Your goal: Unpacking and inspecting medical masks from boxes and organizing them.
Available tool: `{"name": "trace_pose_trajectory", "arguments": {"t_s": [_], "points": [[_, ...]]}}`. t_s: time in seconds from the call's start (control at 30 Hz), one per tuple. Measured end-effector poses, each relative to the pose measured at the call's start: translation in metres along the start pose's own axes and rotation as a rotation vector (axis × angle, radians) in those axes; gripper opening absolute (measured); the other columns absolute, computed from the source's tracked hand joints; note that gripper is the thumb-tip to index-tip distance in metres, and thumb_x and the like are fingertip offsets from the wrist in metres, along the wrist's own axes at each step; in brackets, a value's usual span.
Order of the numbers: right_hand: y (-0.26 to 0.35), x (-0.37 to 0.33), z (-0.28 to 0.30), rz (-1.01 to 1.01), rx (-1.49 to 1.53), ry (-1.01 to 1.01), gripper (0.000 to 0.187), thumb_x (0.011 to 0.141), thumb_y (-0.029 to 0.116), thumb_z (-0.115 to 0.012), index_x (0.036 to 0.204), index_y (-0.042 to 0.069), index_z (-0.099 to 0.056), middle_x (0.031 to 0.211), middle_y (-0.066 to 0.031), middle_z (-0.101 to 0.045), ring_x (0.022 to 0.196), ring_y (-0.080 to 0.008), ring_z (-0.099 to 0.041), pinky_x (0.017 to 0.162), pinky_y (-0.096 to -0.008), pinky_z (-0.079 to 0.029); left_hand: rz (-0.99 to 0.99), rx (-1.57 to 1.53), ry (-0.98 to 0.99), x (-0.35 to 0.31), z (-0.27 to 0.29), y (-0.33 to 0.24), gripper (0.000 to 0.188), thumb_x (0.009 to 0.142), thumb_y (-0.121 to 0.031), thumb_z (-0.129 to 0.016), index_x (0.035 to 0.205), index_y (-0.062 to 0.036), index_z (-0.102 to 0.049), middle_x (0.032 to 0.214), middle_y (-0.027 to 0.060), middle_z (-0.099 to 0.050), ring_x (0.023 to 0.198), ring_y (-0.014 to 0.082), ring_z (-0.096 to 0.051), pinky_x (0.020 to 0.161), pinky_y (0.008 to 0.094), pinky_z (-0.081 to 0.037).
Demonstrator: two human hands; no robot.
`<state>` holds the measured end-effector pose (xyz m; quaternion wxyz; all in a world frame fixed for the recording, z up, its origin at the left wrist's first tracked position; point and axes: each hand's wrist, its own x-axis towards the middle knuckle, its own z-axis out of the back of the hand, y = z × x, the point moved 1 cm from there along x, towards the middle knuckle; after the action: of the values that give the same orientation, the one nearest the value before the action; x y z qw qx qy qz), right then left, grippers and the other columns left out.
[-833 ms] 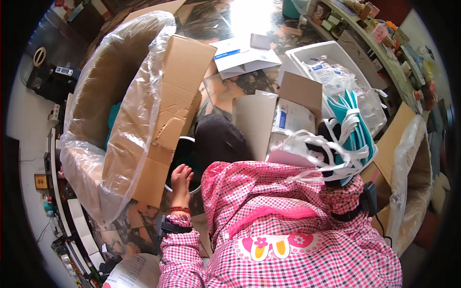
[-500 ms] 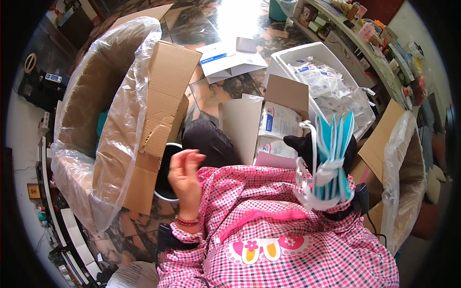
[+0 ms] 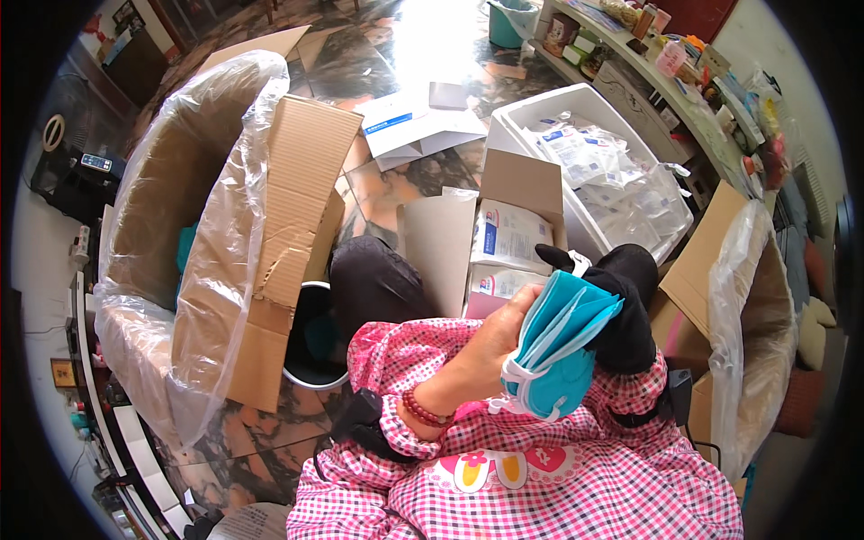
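The soft turquoise white-strapped fabric bundle (image 3: 560,360), at five o'clock from the small brown cardboard box (image 3: 522,180), seems to me light, best held round its middle, bare left hand (image 3: 504,333) closed on it, black-gloved right hand (image 3: 625,310) unclear.

head cam: left of a pair, up on the head
facing: down past the smock (image 3: 576,495) to the floor (image 3: 387,191)
how near: pretty close to left hand (image 3: 493,349) and right hand (image 3: 624,306)
lens: wide fisheye, straight edges bend toward the rim

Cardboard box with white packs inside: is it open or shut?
Open: the box has its flaps spread apart, white packs showing inside.
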<state>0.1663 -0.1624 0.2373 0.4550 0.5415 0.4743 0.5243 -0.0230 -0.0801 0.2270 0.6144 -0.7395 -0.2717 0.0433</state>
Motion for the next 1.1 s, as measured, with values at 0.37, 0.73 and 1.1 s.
{"name": "trace_pose_trajectory", "arguments": {"t_s": [0.37, 0.73, 1.1], "points": [[-0.011, -0.017, -0.018, -0.251, 0.804, -0.340, 0.039, 0.099, 0.027, -0.063, 0.132, 0.005, -0.058, 0.121, -0.0116, -0.068, 0.105, -0.0247, -0.069, 0.090, -0.0410, -0.059, -0.118, 0.337, -0.066, -0.001, -0.010, 0.022, 0.038, 0.093, -0.005, -0.068, 0.128, -0.0007, -0.054, 0.120, 0.0115, -0.061, 0.103, 0.0218, -0.064, 0.089, 0.0322, -0.054], [-0.005, 0.003, 0.016, -0.157, 0.621, -0.306, 0.042, 0.099, 0.030, -0.062, 0.132, 0.005, -0.057, 0.122, -0.0123, -0.068, 0.105, -0.0260, -0.069, 0.090, -0.0416, -0.059, 0.068, 0.121, -0.479, -0.006, 0.003, 0.022, 0.010, 0.100, -0.011, -0.064, 0.095, -0.0018, -0.062, 0.078, 0.0005, -0.062, 0.066, 0.0068, -0.058, 0.061, 0.0208, -0.048], [-0.028, -0.011, -0.004, -0.296, 1.152, -0.221, 0.045, 0.099, 0.034, -0.062, 0.133, 0.005, -0.056, 0.123, -0.0130, -0.067, 0.104, -0.0272, -0.069, 0.090, -0.0422, -0.059, -0.110, 0.347, -0.341, 0.023, -0.018, 0.006, 0.027, 0.083, -0.002, -0.071, 0.109, -0.0007, -0.062, 0.094, 0.0147, -0.066, 0.081, 0.0282, -0.070, 0.069, 0.0333, -0.056]]}}
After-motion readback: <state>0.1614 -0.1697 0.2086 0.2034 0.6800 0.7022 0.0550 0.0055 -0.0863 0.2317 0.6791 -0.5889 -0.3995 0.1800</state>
